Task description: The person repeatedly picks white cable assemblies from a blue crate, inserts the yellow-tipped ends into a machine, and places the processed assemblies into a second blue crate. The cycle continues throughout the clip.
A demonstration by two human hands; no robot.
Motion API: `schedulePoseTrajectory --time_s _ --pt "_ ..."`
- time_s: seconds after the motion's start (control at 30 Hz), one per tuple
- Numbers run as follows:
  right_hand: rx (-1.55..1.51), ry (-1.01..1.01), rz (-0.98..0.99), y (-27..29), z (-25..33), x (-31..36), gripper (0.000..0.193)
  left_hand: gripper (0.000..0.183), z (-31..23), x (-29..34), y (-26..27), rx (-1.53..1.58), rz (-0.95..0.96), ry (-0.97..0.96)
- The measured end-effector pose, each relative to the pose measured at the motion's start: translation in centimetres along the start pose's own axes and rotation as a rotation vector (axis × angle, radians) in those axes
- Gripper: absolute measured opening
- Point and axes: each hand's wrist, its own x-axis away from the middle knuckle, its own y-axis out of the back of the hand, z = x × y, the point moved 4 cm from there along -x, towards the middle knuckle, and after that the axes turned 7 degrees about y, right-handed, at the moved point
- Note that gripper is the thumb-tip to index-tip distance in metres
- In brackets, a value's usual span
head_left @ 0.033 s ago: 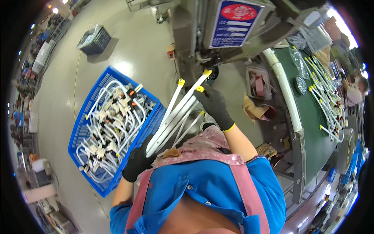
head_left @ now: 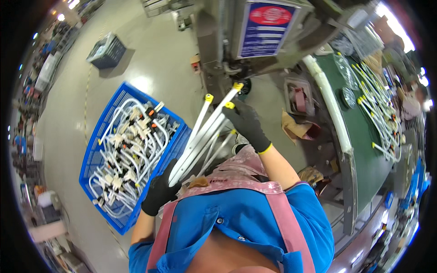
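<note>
A folding frame of white metal tubes point(head_left: 195, 140), with yellow caps at several tube ends, slants in front of my waist. My left hand point(head_left: 160, 188), in a black glove, is closed round its lower end. Higher up, my right hand point(head_left: 247, 123), in a black glove with a yellow cuff, grips it beside a yellow cap point(head_left: 229, 105). The right fingertips are partly hidden behind the tubes. Beyond them, another yellow cap point(head_left: 238, 86) tops the longest tube, close to the grey machine point(head_left: 210, 36).
At my left stands a blue crate point(head_left: 86, 169) heaped with bent white tubes and connectors. A green-topped bench point(head_left: 371, 182) on the right bears more white tubes point(head_left: 380, 109). A grey basket point(head_left: 107, 52) stands far left; a bin point(head_left: 299, 97) and an open carton point(head_left: 296, 127) lie near the bench.
The whole view has shifted slightly. Both hands keep their hold on the white tube frame, which has hardly moved.
</note>
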Motion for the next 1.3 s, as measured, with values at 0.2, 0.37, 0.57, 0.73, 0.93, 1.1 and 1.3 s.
schedulePoseTrajectory --time_s 0.2,0.37,0.57,0.73,0.93,1.1,1.3 --pt "0.091 0.018 -0.154 1.3 1.3 -1.4 0.03 0.063 -4.1 -1.5 1.7 -0.138 -0.031 -0.23" --pt "0.233 0.055 -0.29 2.5 2.6 -3.0 0.03 0.057 -5.4 -2.6 2.3 -0.21 0.052 -0.003" --pt "0.192 -0.006 -0.282 3.1 1.0 -2.9 0.029 0.059 -6.7 -3.6 2.0 -0.128 0.0 -0.183" --pt "0.096 0.046 -0.324 2.1 0.2 -2.9 0.026 0.061 -5.9 -3.9 1.2 -0.099 0.001 -0.216" --pt "-0.029 0.06 -0.239 2.6 0.5 -3.3 0.03 0.061 -5.5 -3.8 1.1 -0.106 -0.031 -0.22" --pt "-0.015 0.09 -0.347 1.7 -1.0 -3.7 0.029 0.061 -4.6 -4.2 0.1 -0.131 -0.026 -0.247" --pt "-0.088 -0.025 -0.297 1.7 -3.5 -3.2 0.029 0.061 -4.3 -3.7 -0.9 -0.258 -0.086 -0.21"
